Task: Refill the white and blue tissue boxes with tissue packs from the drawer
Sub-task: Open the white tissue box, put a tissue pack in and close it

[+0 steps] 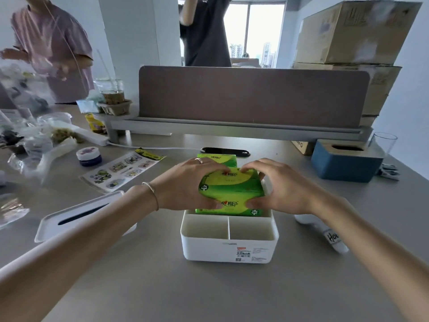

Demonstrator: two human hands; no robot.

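Observation:
The open white tissue box (228,248) stands on the desk in front of me, its two small front compartments empty. A green tissue pack (231,189) sits tilted in its rear compartment, half above the rim. My left hand (185,184) grips the pack's left end and my right hand (282,187) its right end. A second green tissue pack (217,159) lies on the desk just behind. The white lid (76,217) with its slot lies to the left. The blue tissue box (346,162), wooden lid on, stands at the right.
A brown desk divider (253,96) spans the back. A sticker sheet (120,170), a small jar (89,155), bags and a drink cup (111,91) clutter the left. A glass (383,144) and cardboard boxes (352,33) are at right. Two people stand behind the desk.

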